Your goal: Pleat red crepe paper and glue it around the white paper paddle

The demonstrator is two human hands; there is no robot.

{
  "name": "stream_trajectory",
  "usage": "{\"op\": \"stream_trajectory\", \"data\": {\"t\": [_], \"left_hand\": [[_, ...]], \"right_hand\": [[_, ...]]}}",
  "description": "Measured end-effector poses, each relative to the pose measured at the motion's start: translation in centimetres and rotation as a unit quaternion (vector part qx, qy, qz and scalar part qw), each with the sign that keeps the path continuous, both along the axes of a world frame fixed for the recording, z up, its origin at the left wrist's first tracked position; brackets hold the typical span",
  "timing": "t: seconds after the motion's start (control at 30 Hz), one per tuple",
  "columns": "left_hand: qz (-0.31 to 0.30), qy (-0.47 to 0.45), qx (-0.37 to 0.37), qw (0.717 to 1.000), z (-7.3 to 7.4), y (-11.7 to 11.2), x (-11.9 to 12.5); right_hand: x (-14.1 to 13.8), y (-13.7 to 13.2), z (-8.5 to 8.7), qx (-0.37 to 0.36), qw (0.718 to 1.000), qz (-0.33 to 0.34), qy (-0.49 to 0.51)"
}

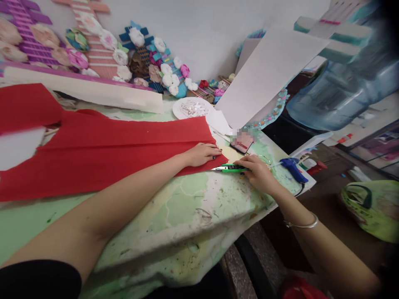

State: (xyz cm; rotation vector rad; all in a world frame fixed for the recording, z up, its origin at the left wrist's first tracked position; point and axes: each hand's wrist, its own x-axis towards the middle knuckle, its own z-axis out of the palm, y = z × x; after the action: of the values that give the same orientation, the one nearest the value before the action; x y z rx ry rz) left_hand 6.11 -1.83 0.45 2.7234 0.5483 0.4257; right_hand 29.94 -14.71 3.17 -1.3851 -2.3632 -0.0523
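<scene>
- Right grip: fingers closed round a green-and-black utility knife. Knife lies low, blade end toward the red sheet, at its near edge by the right-hand end. Whether the blade is in the material or only beside it: cannot tell.
- Left grip: holding nothing; palm down, fingers stretched across the sheet's right end, seemingly steadying it.
- Red sheet: spread lengthwise over the cloth-covered tabletop, a long crease along it. Body in one broad piece; wide gap at the left. Right end slants, corner uneven.
- Progress, judged: sheet laid out and held, knife in place. No separate red piece seen near the knife, so work at this end looks unfinished. Amount left: cannot tell.
- Close by: pale yellow piece at the sheet's end, phone just beyond, blue glue gun lying right of the right grip.
- Farther back: white plate bearing loose pale strips, apparently unused; flower-trimmed stick pieces along the wall, apparently complete.
</scene>
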Motion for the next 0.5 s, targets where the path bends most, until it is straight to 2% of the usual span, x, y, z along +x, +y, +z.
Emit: {"op": "stream_trajectory", "data": {"t": [0.17, 0.5], "left_hand": [[0.009, 0.010, -0.011, 1.000, 0.2, -0.2, 0.0], [0.009, 0.003, 0.005, 1.000, 0.0, -0.1, 0.1]], "right_hand": [[0.4, -0.5, 0.0, -0.011, 1.000, -0.011, 0.001], [-1.5, 0.2, 0.1, -0.022, 1.000, -0.002, 0.007]]}}
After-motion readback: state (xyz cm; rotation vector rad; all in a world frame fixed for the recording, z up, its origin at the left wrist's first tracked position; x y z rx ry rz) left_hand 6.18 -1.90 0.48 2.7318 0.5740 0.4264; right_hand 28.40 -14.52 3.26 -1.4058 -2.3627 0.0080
